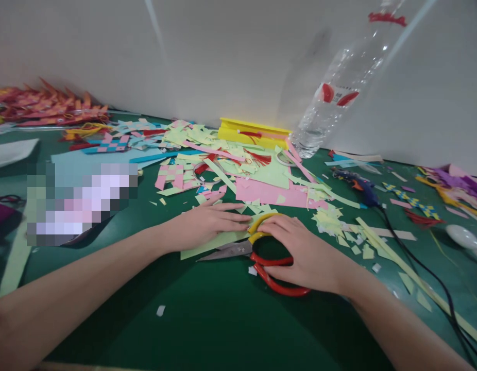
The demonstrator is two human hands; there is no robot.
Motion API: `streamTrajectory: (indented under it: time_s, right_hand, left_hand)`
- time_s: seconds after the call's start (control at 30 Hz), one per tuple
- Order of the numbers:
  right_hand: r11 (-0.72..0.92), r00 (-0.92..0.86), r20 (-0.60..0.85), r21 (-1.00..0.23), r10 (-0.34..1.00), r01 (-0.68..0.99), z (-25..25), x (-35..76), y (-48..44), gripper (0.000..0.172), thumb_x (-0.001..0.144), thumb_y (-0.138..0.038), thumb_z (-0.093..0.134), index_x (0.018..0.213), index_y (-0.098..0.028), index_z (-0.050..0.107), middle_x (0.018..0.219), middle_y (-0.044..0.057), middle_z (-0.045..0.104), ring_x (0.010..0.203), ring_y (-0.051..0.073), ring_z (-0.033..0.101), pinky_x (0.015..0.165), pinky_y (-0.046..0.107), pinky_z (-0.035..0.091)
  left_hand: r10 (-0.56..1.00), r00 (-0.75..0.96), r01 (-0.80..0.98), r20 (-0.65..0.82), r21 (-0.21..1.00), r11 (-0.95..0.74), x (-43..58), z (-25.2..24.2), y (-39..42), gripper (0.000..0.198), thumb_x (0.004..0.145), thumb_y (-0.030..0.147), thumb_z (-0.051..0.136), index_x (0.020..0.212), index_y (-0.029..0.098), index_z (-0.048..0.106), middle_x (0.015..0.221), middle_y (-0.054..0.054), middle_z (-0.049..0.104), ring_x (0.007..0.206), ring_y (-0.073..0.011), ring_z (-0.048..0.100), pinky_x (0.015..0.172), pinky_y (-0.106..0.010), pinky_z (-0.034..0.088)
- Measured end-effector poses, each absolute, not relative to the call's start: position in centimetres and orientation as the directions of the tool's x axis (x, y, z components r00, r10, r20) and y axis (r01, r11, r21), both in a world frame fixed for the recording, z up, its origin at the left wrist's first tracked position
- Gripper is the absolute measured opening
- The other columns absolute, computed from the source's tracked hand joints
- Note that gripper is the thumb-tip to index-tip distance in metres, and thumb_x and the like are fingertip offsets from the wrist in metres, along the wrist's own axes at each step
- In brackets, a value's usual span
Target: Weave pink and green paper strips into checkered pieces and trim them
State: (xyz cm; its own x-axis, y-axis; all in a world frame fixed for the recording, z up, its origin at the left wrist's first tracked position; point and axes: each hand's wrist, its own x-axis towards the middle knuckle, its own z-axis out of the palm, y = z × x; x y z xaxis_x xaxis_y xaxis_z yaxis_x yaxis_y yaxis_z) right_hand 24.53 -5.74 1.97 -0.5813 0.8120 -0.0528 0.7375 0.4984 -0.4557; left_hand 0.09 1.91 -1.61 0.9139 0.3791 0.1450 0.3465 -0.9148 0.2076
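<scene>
My left hand (202, 224) lies flat, fingers stretched to the right, over a light green piece of paper (190, 251) and the scraps behind it. Part of that paper is hidden under the hand. My right hand (306, 252) holds a pair of scissors (236, 250) by its handles, one loop yellow and the other red. The blades point left, look nearly closed, and lie along the front edge of the green paper. The fingertips of both hands are close together near the yellow loop.
Paper scraps and strips (176, 136) pile up at the back, beside a folded yellow paper (257, 133). A plastic bottle (331, 113) leans at the wall. A glue gun (358, 188) with a black cord lies right. A pixelated object (87, 206) lies left.
</scene>
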Motion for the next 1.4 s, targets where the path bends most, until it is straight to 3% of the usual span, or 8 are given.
streamTrajectory:
  time_s: [0.2, 0.37, 0.5, 0.8, 0.93, 1.13, 1.3, 1.4]
  right_hand:
    - [0.493, -0.605, -0.098, -0.484, 0.790, 0.723, 2.4, 24.7, -5.6, 0.040, 0.082, -0.046, 0.055, 0.118, -0.028, 0.052, 0.125, 0.004, 0.053, 0.117, 0.024, 0.047, 0.098, 0.040, 0.038]
    - [0.485, -0.578, -0.095, -0.443, 0.811, 0.754, 2.1, 23.8, -6.2, 0.044, 0.081, -0.045, 0.055, 0.119, -0.024, 0.051, 0.128, 0.007, 0.053, 0.119, 0.026, 0.046, 0.102, 0.045, 0.036]
    - [0.492, -0.569, -0.082, -0.413, 0.818, 0.767, 1.8, 23.1, -6.6, 0.048, 0.082, -0.045, 0.055, 0.123, -0.021, 0.050, 0.129, 0.008, 0.052, 0.119, 0.026, 0.046, 0.099, 0.043, 0.041]
    - [0.619, -0.675, -0.083, -0.331, 0.733, 0.713, 2.2, 23.0, -6.5, 0.047, 0.084, -0.039, 0.056, 0.125, -0.016, 0.052, 0.127, 0.011, 0.055, 0.116, 0.026, 0.049, 0.099, 0.043, 0.042]
    - [0.654, -0.729, -0.125, -0.360, 0.673, 0.665, 2.3, 23.3, -6.4, 0.048, 0.081, -0.035, 0.060, 0.124, -0.015, 0.053, 0.126, 0.011, 0.055, 0.115, 0.026, 0.050, 0.101, 0.043, 0.040]
    - [0.625, -0.709, -0.104, -0.396, 0.697, 0.673, 1.8, 23.6, -6.3, 0.050, 0.078, -0.035, 0.062, 0.125, -0.018, 0.052, 0.127, 0.010, 0.055, 0.115, 0.026, 0.051, 0.099, 0.042, 0.041]
    - [0.604, -0.695, -0.039, -0.463, 0.718, 0.649, 2.2, 24.7, -5.9, 0.045, 0.074, -0.033, 0.066, 0.117, -0.022, 0.056, 0.121, 0.007, 0.059, 0.112, 0.023, 0.054, 0.097, 0.038, 0.044]
    - [0.543, -0.593, 0.074, -0.503, 0.802, 0.673, 2.4, 26.6, -4.8, 0.045, 0.072, -0.030, 0.067, 0.115, -0.026, 0.055, 0.122, 0.005, 0.058, 0.107, 0.021, 0.059, 0.087, 0.032, 0.050]
  left_hand:
    - [0.362, 0.922, 0.333, 0.141, 0.193, -0.923, 0.2, -1.5, 1.9, 0.039, 0.098, 0.013, 0.032, 0.127, 0.026, 0.054, 0.140, 0.001, 0.048, 0.137, -0.0201, 0.031, 0.116, -0.048, 0.008]
    - [0.378, 0.916, 0.347, 0.138, 0.204, -0.915, 0.3, -1.3, 1.8, 0.038, 0.096, 0.012, 0.036, 0.124, 0.027, 0.056, 0.139, 0.003, 0.048, 0.136, -0.0191, 0.032, 0.116, -0.046, 0.011]
    - [0.376, 0.919, 0.345, 0.118, 0.219, -0.913, 0.3, -1.3, 1.8, 0.036, 0.096, 0.012, 0.038, 0.123, 0.026, 0.057, 0.140, 0.003, 0.048, 0.136, -0.0192, 0.032, 0.116, -0.045, 0.011]
    - [0.394, 0.914, 0.358, 0.102, 0.259, -0.897, 0.2, -1.2, 1.8, 0.039, 0.096, 0.011, 0.036, 0.129, 0.026, 0.052, 0.141, 0.003, 0.046, 0.137, -0.0197, 0.031, 0.115, -0.045, 0.011]
    - [0.406, 0.910, 0.368, 0.087, 0.284, -0.885, 0.1, -1.1, 1.7, 0.044, 0.095, 0.008, 0.035, 0.132, 0.028, 0.048, 0.141, 0.004, 0.046, 0.137, -0.0183, 0.030, 0.115, -0.044, 0.014]
    - [0.435, 0.894, 0.384, 0.105, 0.319, -0.866, 0.2, -0.9, 1.5, 0.044, 0.094, 0.006, 0.033, 0.128, 0.025, 0.052, 0.137, 0.002, 0.052, 0.135, -0.0175, 0.034, 0.113, -0.045, 0.020]
    - [0.427, 0.876, 0.348, 0.224, 0.320, -0.881, -0.1, -1.2, 1.5, 0.041, 0.093, 0.006, 0.033, 0.125, 0.023, 0.054, 0.134, -0.002, 0.055, 0.131, -0.0168, 0.040, 0.112, -0.044, 0.022]
    - [0.515, 0.800, 0.408, 0.308, 0.350, -0.843, -0.5, -1.2, 1.8, 0.041, 0.091, 0.005, 0.032, 0.124, 0.019, 0.054, 0.125, -0.006, 0.062, 0.120, -0.0165, 0.052, 0.109, -0.043, 0.030]
